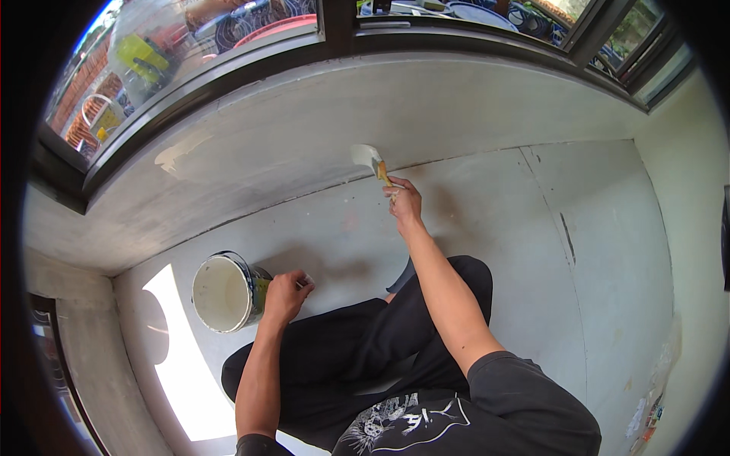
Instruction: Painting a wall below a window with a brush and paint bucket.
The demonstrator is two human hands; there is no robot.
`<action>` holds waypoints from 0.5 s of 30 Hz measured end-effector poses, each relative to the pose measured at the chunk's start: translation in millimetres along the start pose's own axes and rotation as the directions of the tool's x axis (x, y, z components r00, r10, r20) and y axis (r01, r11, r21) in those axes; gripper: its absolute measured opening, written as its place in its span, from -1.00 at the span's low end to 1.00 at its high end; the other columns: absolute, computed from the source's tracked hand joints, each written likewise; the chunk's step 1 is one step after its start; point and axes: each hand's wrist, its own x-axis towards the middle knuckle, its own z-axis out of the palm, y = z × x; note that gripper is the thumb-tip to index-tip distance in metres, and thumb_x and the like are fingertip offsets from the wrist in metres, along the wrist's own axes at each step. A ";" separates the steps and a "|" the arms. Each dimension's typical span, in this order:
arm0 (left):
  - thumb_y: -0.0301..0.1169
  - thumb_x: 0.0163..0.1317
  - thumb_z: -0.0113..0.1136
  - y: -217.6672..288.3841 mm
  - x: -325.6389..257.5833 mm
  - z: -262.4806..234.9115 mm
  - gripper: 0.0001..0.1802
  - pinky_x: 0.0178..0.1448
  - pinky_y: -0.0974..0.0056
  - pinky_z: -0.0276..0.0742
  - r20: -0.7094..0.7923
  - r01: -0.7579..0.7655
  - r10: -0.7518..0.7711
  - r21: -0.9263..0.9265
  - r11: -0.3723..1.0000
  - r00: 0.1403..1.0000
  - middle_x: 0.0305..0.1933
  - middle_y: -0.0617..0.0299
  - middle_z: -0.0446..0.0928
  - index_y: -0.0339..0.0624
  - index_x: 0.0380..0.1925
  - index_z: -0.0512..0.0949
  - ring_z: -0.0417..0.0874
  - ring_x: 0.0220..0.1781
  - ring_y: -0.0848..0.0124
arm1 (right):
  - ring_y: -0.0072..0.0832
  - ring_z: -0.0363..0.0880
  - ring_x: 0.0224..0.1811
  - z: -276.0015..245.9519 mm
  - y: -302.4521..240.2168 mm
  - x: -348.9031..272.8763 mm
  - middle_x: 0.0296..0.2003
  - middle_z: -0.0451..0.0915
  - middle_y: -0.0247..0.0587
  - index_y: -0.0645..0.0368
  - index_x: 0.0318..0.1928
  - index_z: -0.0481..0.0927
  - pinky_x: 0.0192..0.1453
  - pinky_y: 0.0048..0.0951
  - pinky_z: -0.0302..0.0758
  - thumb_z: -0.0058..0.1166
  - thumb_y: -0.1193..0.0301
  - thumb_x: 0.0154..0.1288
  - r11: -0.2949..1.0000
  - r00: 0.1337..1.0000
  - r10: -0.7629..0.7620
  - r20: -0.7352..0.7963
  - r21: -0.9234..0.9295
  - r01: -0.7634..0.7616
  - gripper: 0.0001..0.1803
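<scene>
My right hand (405, 201) grips the wooden handle of a putty knife (382, 171). Its broad blade, coated in white filler (366, 156), is at the low grey wall (304, 121), just above the seam with the floor. My left hand (286, 296) is closed above the floor, close to the bucket; a small pale bit shows at its fingertips, too little to name. Left of that hand stands a round bucket (220, 292) with a whitish, smeared inside and a dark handle.
Dark-framed windows (334, 34) run above the wall. A pale patch (181, 156) marks the wall on the left. Bright sunlight falls on the floor (509, 228) beyond the bucket. My crossed legs (342, 334) fill the near middle. Small litter (650, 414) lies along the right wall.
</scene>
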 end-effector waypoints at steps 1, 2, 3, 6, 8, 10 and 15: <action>-0.39 0.15 0.39 2.7 0.3 -1.0 -0.83 -0.14 0.07 0.62 0.002 0.019 -0.019 0.005 1.000 1.000 -0.38 -0.04 0.71 -0.25 -0.31 0.73 0.76 -0.29 0.04 | -0.72 0.16 -0.69 -7.5 -1.8 1.4 -0.44 0.50 -0.34 0.12 0.01 0.59 -0.65 -0.57 0.06 0.19 0.61 0.17 0.998 0.997 0.007 -0.072 0.057 -0.002 -0.63; -0.38 0.14 0.41 7.2 0.5 -1.5 -0.82 -0.13 0.06 0.62 0.007 0.010 -0.011 0.031 0.999 1.000 -0.37 -0.04 0.72 -0.25 -0.32 0.72 0.76 -0.27 0.03 | -0.71 0.17 -0.68 -14.7 -2.8 4.1 -0.43 0.49 -0.34 0.12 0.01 0.59 -0.64 -0.57 0.07 0.16 0.61 0.16 0.993 0.988 -0.002 -0.157 0.114 0.020 -0.64; -0.36 0.14 0.42 10.9 0.2 -1.8 -0.81 -0.12 0.05 0.61 0.012 0.002 -0.003 0.056 0.998 1.000 -0.35 -0.04 0.72 -0.25 -0.32 0.72 0.75 -0.25 0.02 | -0.70 0.18 -0.67 -20.3 -3.2 7.2 -0.43 0.49 -0.33 0.11 0.00 0.58 -0.64 -0.56 0.09 0.14 0.60 0.16 0.985 0.970 -0.006 -0.242 0.166 0.047 -0.64; -0.33 0.15 0.42 17.9 -1.0 -5.5 -0.80 -0.10 0.02 0.61 0.036 0.000 -0.002 0.047 0.999 0.999 -0.37 -0.04 0.71 -0.25 -0.34 0.71 0.75 -0.25 0.00 | -0.68 0.20 -0.65 -24.6 -8.6 11.0 -0.41 0.49 -0.32 0.09 0.02 0.53 -0.63 -0.54 0.11 0.10 0.59 0.18 0.979 0.915 -0.004 -0.403 0.184 0.086 -0.63; -0.32 0.18 0.40 6.9 0.3 0.3 -0.80 -0.10 0.00 0.61 0.030 0.009 -0.010 0.035 0.999 0.999 -0.37 -0.05 0.71 -0.25 -0.34 0.71 0.74 -0.25 -0.02 | -0.68 0.22 -0.63 -22.7 -4.8 16.0 -0.40 0.49 -0.31 0.07 0.05 0.47 -0.62 -0.55 0.12 0.07 0.58 0.20 0.962 0.824 -0.075 -0.562 0.177 0.208 -0.62; -0.32 0.21 0.37 1.8 2.4 3.9 -0.79 -0.10 -0.01 0.60 0.028 0.010 -0.010 0.022 1.000 1.000 -0.37 -0.05 0.70 -0.26 -0.34 0.70 0.73 -0.24 -0.05 | -0.67 0.23 -0.63 -17.8 4.4 18.3 -0.39 0.49 -0.30 0.07 0.07 0.45 -0.62 -0.54 0.14 0.08 0.59 0.21 0.972 0.856 -0.034 -0.516 0.181 0.147 -0.60; -0.36 0.27 0.30 4.9 4.5 10.0 -0.81 -0.22 0.10 0.59 -0.016 -0.146 0.147 0.072 0.987 0.989 -0.49 -0.01 0.67 -0.27 -0.28 0.71 0.74 -0.43 0.09 | -0.69 0.25 -0.65 13.4 43.6 4.2 -0.43 0.51 -0.31 0.12 0.06 0.50 -0.64 -0.56 0.12 0.18 0.59 0.18 0.999 0.999 0.035 -0.002 -0.008 -0.035 -0.59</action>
